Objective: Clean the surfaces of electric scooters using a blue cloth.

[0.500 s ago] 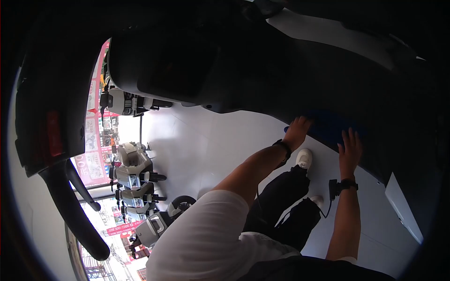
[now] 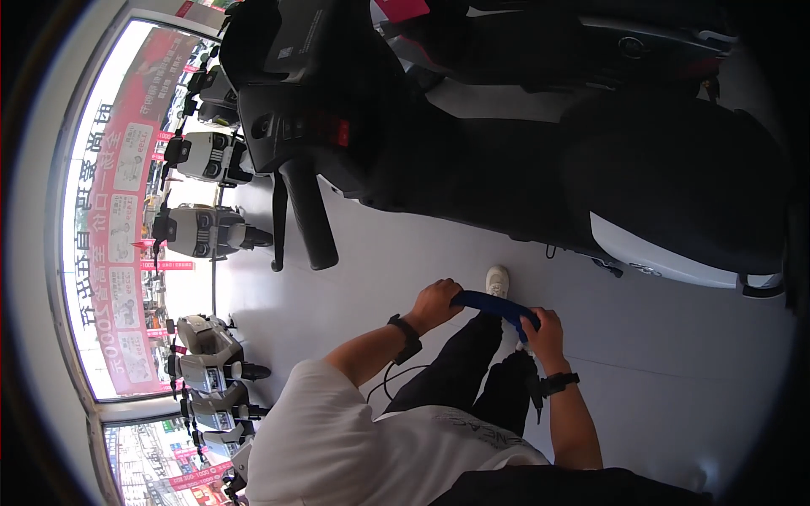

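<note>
Stretched between my hands is a blue cloth (image 2: 496, 305), bowed slightly upward and apart from the scooter. My left hand (image 2: 435, 305) is closed on its left end. At the right end, my right hand (image 2: 547, 337) grips it with bent fingers. Just beyond them stands a black scooter (image 2: 481, 173) turned sideways to me. Its handlebar grip (image 2: 310, 221) and brake lever (image 2: 278, 232) stick out to the left of my hands. The dark seat (image 2: 675, 177) and a white side panel (image 2: 641, 249) lie to the right.
Another dark scooter (image 2: 574, 42) stands behind the first. Along the window wall at left, several scooters are lined up, among them a grey one (image 2: 202, 232). A pink banner (image 2: 126, 219) hangs on the glass. Pale floor (image 2: 380, 253) lies between the scooters and me.
Both hands have come away from the scooter's dark lower body toward me, bringing the blue cloth with them. My view has risen and drawn back, so the seat and handlebar now show.
</note>
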`<state>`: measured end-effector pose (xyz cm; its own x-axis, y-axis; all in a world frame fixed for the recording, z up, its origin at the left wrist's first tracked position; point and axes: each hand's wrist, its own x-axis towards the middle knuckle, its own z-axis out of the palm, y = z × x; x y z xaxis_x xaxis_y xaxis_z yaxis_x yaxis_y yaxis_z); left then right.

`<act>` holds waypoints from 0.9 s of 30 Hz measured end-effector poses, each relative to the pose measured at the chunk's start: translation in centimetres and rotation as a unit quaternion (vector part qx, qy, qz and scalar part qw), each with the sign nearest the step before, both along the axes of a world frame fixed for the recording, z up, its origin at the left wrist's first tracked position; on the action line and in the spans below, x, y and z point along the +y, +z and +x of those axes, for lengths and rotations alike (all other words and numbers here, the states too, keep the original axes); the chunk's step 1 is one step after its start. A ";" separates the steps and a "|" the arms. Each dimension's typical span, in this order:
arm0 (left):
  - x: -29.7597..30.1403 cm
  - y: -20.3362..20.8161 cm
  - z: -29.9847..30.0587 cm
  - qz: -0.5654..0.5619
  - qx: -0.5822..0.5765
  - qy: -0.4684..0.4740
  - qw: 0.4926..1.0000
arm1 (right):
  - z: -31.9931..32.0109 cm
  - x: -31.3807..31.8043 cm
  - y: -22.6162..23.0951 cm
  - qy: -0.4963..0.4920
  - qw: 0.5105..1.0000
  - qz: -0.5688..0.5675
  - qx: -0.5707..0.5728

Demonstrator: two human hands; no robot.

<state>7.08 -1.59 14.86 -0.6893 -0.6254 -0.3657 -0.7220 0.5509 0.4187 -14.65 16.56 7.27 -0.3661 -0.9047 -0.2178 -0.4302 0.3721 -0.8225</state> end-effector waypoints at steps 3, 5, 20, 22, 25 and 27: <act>0.8 2.8 1.9 -0.006 -0.004 -0.037 0.999 | 1.7 1.8 2.3 0.001 0.996 -0.001 -0.087; 0.0 5.9 1.1 -0.028 0.013 -0.063 0.998 | 0.6 1.6 4.5 0.017 0.994 -0.022 -0.103; -6.9 22.5 7.9 -0.030 0.217 -0.242 0.945 | 3.7 -4.7 27.7 0.100 0.994 -0.040 -0.035; -8.7 23.4 10.4 -0.015 0.195 -0.280 0.940 | 5.6 -6.0 30.0 0.096 0.994 -0.041 -0.033; -12.2 25.0 14.3 -0.031 0.226 -0.325 0.918 | 9.3 -8.9 33.4 0.102 0.994 0.006 -0.049; -15.3 25.4 16.6 -0.059 0.255 -0.346 0.901 | 11.9 -11.4 34.9 0.122 0.992 -0.002 -0.012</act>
